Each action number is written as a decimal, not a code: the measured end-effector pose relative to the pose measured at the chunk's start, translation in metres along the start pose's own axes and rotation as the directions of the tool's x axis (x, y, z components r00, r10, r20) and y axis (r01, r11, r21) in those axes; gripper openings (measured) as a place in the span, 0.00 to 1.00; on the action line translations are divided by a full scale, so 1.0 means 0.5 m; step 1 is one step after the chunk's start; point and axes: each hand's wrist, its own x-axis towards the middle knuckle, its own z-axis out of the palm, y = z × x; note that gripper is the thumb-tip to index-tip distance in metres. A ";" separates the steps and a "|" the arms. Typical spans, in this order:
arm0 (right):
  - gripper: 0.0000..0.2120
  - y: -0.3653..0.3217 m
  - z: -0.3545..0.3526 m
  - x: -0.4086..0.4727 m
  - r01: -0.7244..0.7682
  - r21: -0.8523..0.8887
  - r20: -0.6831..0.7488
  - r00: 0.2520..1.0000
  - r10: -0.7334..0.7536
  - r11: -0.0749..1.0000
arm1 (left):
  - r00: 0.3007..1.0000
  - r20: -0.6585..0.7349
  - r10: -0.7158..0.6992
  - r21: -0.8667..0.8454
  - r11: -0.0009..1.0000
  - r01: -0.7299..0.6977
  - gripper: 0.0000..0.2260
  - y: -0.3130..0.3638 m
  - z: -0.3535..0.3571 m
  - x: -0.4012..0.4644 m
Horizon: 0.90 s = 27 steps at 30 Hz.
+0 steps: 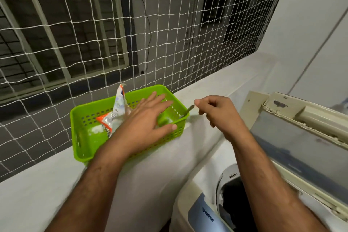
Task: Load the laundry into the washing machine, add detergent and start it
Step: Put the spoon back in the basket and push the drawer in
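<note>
A green plastic basket (82,118) stands on a white ledge. Inside it lies an opened white and orange detergent packet (116,113), with spilled white powder on the basket floor. My left hand (145,117) hovers flat over the basket, fingers spread, holding nothing. My right hand (216,111) is just right of the basket, fingers curled, close to the handle of a metal spoon (187,111) that leans on the basket's right rim; contact is unclear. The top-loading washing machine (199,211) sits at the lower right with its lid (301,137) raised and dark laundry in the drum.
A white rope net (94,43) over a barred window rises directly behind the ledge (37,184). A white wall (310,34) closes the right side. The raised lid stands close to my right forearm.
</note>
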 end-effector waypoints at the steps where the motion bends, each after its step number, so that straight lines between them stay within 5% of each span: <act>1: 0.14 0.006 -0.013 -0.006 -0.004 0.011 -0.024 1.000 0.005 1.000 | 1.000 -0.012 0.022 -0.013 1.000 -0.023 0.41 0.011 0.007 0.005; 7: 0.15 0.058 -0.122 -0.057 -0.076 -0.008 -0.141 0.987 0.074 0.997 | 0.987 -0.061 0.150 -0.125 0.980 -0.157 0.34 0.106 0.073 0.039; 12: 0.12 0.139 -0.240 -0.121 -0.194 -0.058 -0.252 0.952 0.173 0.979 | 0.966 0.060 0.252 -0.212 0.949 -0.234 0.32 0.218 0.178 0.079; 19: 0.13 0.306 -0.401 -0.245 -0.381 -0.081 -0.434 0.845 0.311 0.921 | 0.910 0.308 0.278 -0.255 0.946 -0.202 0.27 0.314 0.390 0.119; 27: 0.19 0.490 -0.487 -0.379 -0.564 0.140 -0.484 0.678 0.553 0.814 | 0.843 0.517 0.144 -0.290 0.957 0.014 0.27 0.364 0.584 0.116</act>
